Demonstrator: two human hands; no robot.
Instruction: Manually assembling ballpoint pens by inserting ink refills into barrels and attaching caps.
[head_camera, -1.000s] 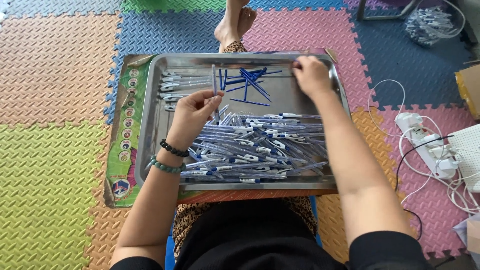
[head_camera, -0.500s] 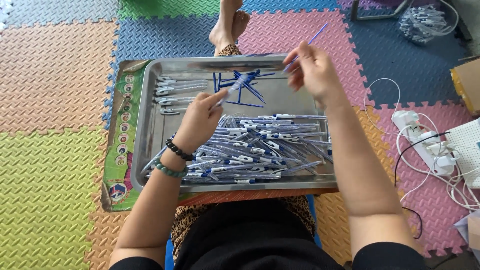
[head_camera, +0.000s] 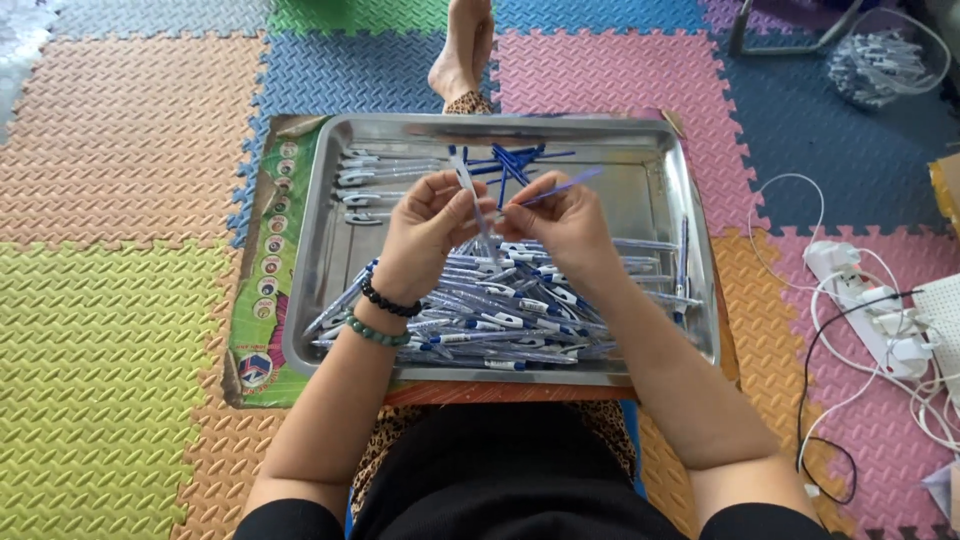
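Over a metal tray (head_camera: 640, 150), my left hand (head_camera: 425, 230) holds a clear pen barrel (head_camera: 468, 185) pointing up and away. My right hand (head_camera: 560, 220) pinches a thin blue refill (head_camera: 565, 186) whose near end meets the barrel between my two hands. Below my hands lies a heap of clear and blue pen barrels (head_camera: 500, 310). Loose blue refills (head_camera: 515, 160) lie at the tray's far middle. A few assembled pens (head_camera: 375, 175) lie in rows at the tray's far left.
The tray rests on a printed board (head_camera: 262, 300) over my lap, on coloured foam floor mats. A bare foot (head_camera: 465, 50) lies beyond the tray. A white power strip with cables (head_camera: 880, 310) is on the right; a bag of pens (head_camera: 880, 60) sits far right.
My left hand lifted a barrel from the pile and my right hand brought a refill in from the far right. Both hands have come together over the tray's middle.
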